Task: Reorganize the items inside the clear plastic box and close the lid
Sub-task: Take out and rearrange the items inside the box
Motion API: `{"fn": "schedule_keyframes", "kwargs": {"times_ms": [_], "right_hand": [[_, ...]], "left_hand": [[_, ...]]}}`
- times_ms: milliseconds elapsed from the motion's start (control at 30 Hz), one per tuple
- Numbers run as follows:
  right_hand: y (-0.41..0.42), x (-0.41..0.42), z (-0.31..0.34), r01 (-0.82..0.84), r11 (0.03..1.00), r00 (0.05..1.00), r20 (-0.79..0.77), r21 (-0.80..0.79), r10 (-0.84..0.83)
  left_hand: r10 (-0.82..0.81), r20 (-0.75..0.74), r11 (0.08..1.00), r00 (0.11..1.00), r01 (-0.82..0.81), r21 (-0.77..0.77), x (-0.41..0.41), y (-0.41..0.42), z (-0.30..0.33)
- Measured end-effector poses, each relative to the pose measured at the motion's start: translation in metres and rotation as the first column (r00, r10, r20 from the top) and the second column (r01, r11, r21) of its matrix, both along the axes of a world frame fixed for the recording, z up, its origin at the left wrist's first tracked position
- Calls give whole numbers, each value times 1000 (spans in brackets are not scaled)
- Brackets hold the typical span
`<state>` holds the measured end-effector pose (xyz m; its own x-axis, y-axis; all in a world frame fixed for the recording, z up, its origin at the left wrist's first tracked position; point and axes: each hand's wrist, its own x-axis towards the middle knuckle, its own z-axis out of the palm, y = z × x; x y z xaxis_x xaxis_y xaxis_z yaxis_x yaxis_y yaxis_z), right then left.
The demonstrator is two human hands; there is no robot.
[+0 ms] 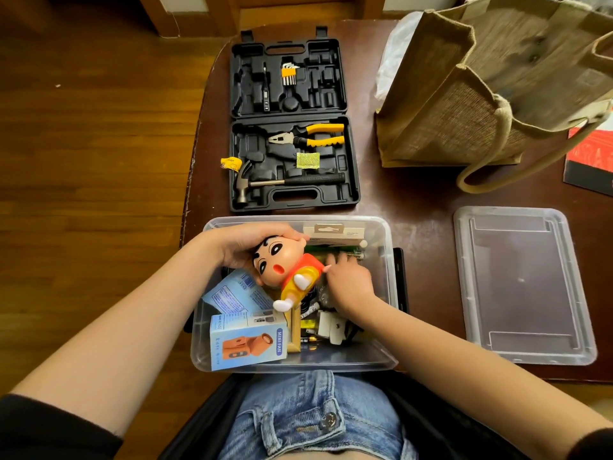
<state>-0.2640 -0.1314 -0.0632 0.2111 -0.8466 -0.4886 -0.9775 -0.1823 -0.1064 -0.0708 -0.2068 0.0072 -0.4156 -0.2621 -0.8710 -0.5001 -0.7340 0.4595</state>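
Both hands work inside the clear plastic box, sorting around a cartoon figure.

Left hand curls over the head of the cartoon figure, holding it tilted above the clutter; right hand reaches in with fingers spread among the small items. The clear plastic box sits at the near edge of the surface, its lid lying apart to the right. To do this well, I'd keep the figure lifted clear until the loose pieces lie flat, then stand the mini fan carton against a wall so nothing rises above the rim.

Blue box reads "MINI FAN"; other print illegible.
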Motion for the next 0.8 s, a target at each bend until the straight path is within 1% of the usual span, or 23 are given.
{"fn": "schedule_keyframes", "kwargs": {"times_ms": [33,100,133,267,300,333,367,433,467,500,533,600,700,800], "right_hand": [[-1,3,1,-54,999,996,68,-1,54],[-3,8,3,-175,984,975,149,37,168],[-5,9,3,-212,975,967,155,60,201],[-14,4,4,-336,939,941,75,78,331],[-15,5,5,-367,926,929,82,88,361],[-15,4,4,-393,914,918,106,101,383],[-15,3,5,-366,923,924,167,118,345],[-21,4,3,-353,933,926,171,70,337],[-26,5,6,-345,935,934,129,83,333],[-31,5,11,-292,951,956,55,99,287],[-36,4,16,-252,964,966,-39,79,256],[-41,-5,20,-235,968,959,-140,86,245],[-35,-16,14,-192,977,958,-200,95,207],[-31,-15,8,-195,977,948,-238,90,211]], "left_hand": [[10,-6,1000,1000,-10,3,0,0,0],[26,-17,1000,1000,-26,10,0,1,0],[27,-16,1000,1000,-26,9,0,1,0],[16,4,1000,1000,-16,-1,-3,1,0],[18,9,1000,1000,-18,-6,-3,1,0],[20,13,1000,1000,-20,-9,-3,2,0],[21,11,1000,1000,-21,-9,-2,2,-1],[21,4,1000,1000,-21,-9,-2,2,-1],[22,3,1000,1000,-22,-10,-2,0,0],[21,2,1000,1000,-21,-9,-2,0,1],[20,0,1000,1000,-20,-8,-2,0,2],[22,-3,1000,1000,-22,-11,-2,1,3],[25,8,1000,1000,-25,-15,-2,3,4],[27,15,999,1000,-27,-20,-2,4,5]]}}
